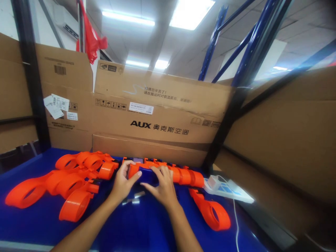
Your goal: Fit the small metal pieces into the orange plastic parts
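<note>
My left hand (123, 182) and right hand (160, 185) both have fingers clasped on the orange strap assembly (168, 172), lying near the blue surface's (147, 227) far edge, beside the cardboard box (157, 119).

Premises present as a warehouse or packing workshop. Large flattened brown cardboard cartons (157, 115) printed with an air-conditioner brand and shipping labels line the centre and both sides of the frame. Blue steel racking uprights (252, 38) rise at upper right, under fluorescent ceiling panels (190, 12). A glossy blue worktop (147, 227) in the lower frame carries batches of identical orange plastic ring-shaped parts (68, 182).
</note>
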The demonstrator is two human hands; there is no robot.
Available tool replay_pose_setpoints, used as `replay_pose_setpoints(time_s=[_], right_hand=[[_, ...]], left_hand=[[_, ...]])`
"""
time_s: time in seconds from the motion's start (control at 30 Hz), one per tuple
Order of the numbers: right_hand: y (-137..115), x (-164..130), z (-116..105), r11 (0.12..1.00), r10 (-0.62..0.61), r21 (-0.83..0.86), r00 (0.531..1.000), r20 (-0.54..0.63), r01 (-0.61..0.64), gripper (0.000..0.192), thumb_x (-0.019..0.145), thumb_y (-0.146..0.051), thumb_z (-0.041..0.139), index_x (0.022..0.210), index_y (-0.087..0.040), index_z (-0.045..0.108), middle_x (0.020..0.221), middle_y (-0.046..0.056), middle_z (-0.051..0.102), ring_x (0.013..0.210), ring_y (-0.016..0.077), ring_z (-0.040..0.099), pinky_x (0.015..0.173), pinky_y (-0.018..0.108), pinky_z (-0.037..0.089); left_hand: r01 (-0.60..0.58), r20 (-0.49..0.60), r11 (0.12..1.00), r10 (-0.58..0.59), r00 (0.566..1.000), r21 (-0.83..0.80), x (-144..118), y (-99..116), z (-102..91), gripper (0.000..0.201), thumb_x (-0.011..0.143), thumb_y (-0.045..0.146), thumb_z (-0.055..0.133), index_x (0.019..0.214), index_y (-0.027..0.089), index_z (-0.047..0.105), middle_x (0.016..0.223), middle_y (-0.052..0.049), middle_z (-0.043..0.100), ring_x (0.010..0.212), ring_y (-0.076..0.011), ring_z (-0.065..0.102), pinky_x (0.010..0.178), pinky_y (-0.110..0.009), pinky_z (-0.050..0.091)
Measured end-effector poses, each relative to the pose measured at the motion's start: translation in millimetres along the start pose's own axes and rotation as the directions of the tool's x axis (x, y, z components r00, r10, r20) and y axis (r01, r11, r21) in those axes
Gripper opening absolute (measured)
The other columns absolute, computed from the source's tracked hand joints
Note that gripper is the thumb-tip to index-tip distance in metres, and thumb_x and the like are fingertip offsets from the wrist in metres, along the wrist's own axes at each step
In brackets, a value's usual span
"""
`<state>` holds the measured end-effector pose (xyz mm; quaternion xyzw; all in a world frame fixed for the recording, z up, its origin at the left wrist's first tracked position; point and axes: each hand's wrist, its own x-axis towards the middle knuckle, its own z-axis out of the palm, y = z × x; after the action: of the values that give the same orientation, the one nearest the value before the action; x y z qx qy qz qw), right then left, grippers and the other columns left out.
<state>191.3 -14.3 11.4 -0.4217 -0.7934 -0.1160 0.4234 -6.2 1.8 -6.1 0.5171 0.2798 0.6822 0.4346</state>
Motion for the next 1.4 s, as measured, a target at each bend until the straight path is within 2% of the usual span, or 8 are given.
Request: replay_pose_setpoints(time_s=[0.27,0.53,0.67,0.87,1.0,1.13,1.27,1.4], right_hand=[[-3.0,-0.4,1.3,1.000,0.021,0.017,1.000,-0.008,-0.021,0.061,0.077,-0.056,0.076,0.130,-0.029,0.060,0.108,0.012,0.063,0.101,0.0330,0.057,0.091,0.051,0.042],[-3.0,1.6,0.3,0.959,0.176,0.236,0.983,-0.047,-0.160,0.062,0.076,-0.052,0.078,0.132,-0.029,0.061,0.117,0.011,0.066,0.108,0.0342,0.060,0.098,0.052,0.042],[2.7,3.5,2.5,0.799,0.268,0.539,0.960,0.076,-0.266,0.036,0.092,-0.052,0.059,0.110,-0.024,0.072,0.104,0.007,0.072,0.096,0.0283,0.065,0.089,0.042,0.048],[3.7,0.6,11.0,0.503,0.410,0.705,0.856,0.315,-0.500,0.060,0.088,-0.069,0.053,0.054,-0.019,0.048,0.051,-0.004,0.043,0.050,0.0113,0.038,0.050,0.025,0.032],[-0.7,3.0,9.8,0.400,0.373,0.742,0.835,0.405,-0.538,0.055,0.088,-0.067,0.055,0.067,-0.017,0.060,0.063,0.000,0.059,0.059,0.0147,0.052,0.059,0.027,0.043],[-4.5,7.6,-0.2,0.328,0.256,0.825,0.884,0.392,-0.461,0.051,0.091,-0.063,0.054,0.117,-0.021,0.066,0.109,0.009,0.071,0.097,0.0254,0.067,0.089,0.039,0.050],[-9.7,6.0,-7.3,0.426,0.147,0.838,0.940,0.308,-0.341,0.067,0.081,-0.048,0.076,0.139,-0.028,0.052,0.146,0.011,0.052,0.130,0.0301,0.053,0.107,0.045,0.041],[-15.2,3.5,-2.7,0.516,0.137,0.808,0.958,0.251,-0.285,0.058,0.081,-0.038,0.078,0.133,-0.023,0.057,0.139,0.012,0.057,0.129,0.0296,0.054,0.110,0.046,0.039]], left_hand=[[0.020,-0.039,1.000,-0.021,0.999,-0.023,1.4,-2.9,-0.5,0.040,0.067,0.025,0.086,0.101,0.023,0.065,0.101,-0.004,0.071,0.096,-0.0251,0.065,0.095,-0.037,0.044],[0.051,0.090,0.995,-0.043,0.995,-0.090,-0.6,1.7,2.5,0.050,0.078,0.037,0.077,0.124,0.025,0.062,0.129,-0.008,0.064,0.126,-0.0309,0.055,0.108,-0.041,0.039],[0.132,0.192,0.975,-0.097,0.977,-0.178,-6.1,3.1,5.3,0.053,0.081,0.039,0.074,0.130,0.023,0.060,0.122,-0.010,0.068,0.112,-0.0310,0.063,0.093,-0.039,0.050],[0.131,0.236,0.974,-0.085,0.968,-0.184,-8.7,7.6,9.7,0.049,0.076,0.034,0.080,0.121,0.019,0.066,0.097,-0.007,0.073,0.085,-0.0227,0.069,0.083,-0.034,0.055],[0.116,0.162,0.988,-0.098,0.982,-0.105,-5.0,2.2,7.2,0.045,0.073,0.039,0.082,0.110,0.017,0.067,0.084,-0.004,0.071,0.074,-0.0189,0.068,0.071,-0.029,0.056],[0.143,0.030,0.986,-0.141,0.990,-0.083,0.7,-6.7,3.8,0.044,0.074,0.047,0.079,0.102,0.017,0.063,0.068,0.001,0.065,0.053,-0.0137,0.063,0.053,-0.024,0.053],[0.159,-0.133,0.980,-0.175,0.976,-0.122,6.3,-9.6,0.5,0.044,0.077,0.051,0.076,0.100,0.019,0.057,0.067,0.002,0.066,0.051,-0.0142,0.064,0.051,-0.025,0.055],[0.188,-0.163,0.973,-0.208,0.964,-0.134,8.7,-8.4,-1.2,0.045,0.080,0.056,0.071,0.102,0.019,0.057,0.070,-0.001,0.068,0.053,-0.0152,0.066,0.051,-0.026,0.056]])
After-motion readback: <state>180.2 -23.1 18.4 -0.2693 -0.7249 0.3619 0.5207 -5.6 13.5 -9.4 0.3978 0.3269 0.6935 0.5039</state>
